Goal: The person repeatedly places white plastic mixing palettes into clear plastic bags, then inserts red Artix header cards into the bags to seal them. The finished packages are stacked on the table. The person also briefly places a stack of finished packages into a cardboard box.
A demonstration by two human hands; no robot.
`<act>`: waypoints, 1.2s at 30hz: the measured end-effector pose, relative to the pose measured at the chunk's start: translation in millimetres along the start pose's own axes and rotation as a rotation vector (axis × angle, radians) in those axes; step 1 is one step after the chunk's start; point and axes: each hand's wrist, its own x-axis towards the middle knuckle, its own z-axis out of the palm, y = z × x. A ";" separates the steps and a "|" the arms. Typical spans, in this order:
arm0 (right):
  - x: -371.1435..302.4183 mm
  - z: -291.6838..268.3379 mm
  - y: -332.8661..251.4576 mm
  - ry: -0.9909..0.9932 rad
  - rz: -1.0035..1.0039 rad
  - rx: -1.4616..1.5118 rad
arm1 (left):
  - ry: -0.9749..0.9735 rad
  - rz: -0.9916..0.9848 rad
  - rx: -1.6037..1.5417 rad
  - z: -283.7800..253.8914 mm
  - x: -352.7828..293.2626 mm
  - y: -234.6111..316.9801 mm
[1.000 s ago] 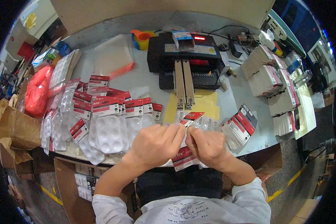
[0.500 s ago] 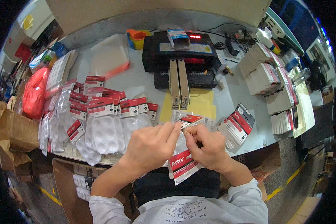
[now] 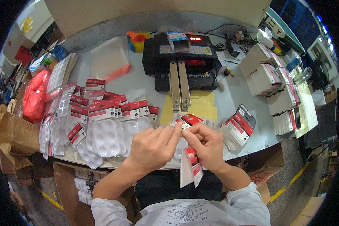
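My left hand [image 3: 154, 146] is closed, its fingertips pressed on a red and white header card [image 3: 192, 119] at the table's front middle. Beside it, my right hand [image 3: 206, 144] pinches with thumb and forefinger at the near edge of that card. A folded red and white card [image 3: 192, 167] hangs below the right hand, tucked in its lower fingers, its two halves spread apart. Partly hidden behind my hands is a clear plastic bag [image 3: 180, 148]. Just beyond, a black sealing machine [image 3: 186, 62] has two metal rails [image 3: 179, 86] reaching toward me over a yellow sheet [image 3: 203, 103].
Bagged white paint palettes [image 3: 108, 137] with red header cards lie piled at left, near a red plastic bag [image 3: 36, 94]. A fanned stack of cards [image 3: 237, 128] sits right of my hands. Taller card stacks [image 3: 260, 79] stand farther right. Clear bags [image 3: 109, 58] lie at the back left.
The folded card under my right hand has turned from face-on to nearly edge-on. More of the header card's face shows beyond my fingertips, and my right hand has shifted slightly left.
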 end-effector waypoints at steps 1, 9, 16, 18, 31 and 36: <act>-3.7 2.3 0.1 0.031 -0.035 0.060 | 0.031 0.000 0.013 0.8 -0.2 1.6; -13.1 2.0 -3.7 0.050 -0.030 0.046 | 0.114 -0.005 0.070 -1.5 -1.8 4.2; -8.5 3.2 -4.9 0.019 0.038 0.068 | 0.153 0.053 0.148 -2.0 -2.0 6.6; -8.4 2.8 -5.4 0.001 0.048 0.073 | 0.151 0.044 0.160 -2.8 -2.7 7.2; -9.8 -1.8 -7.8 0.098 -0.165 -0.143 | 0.120 0.062 0.188 -2.6 -1.8 7.5; -7.1 -5.2 -6.4 0.020 0.015 0.086 | 0.126 0.105 0.213 -2.7 -0.8 6.3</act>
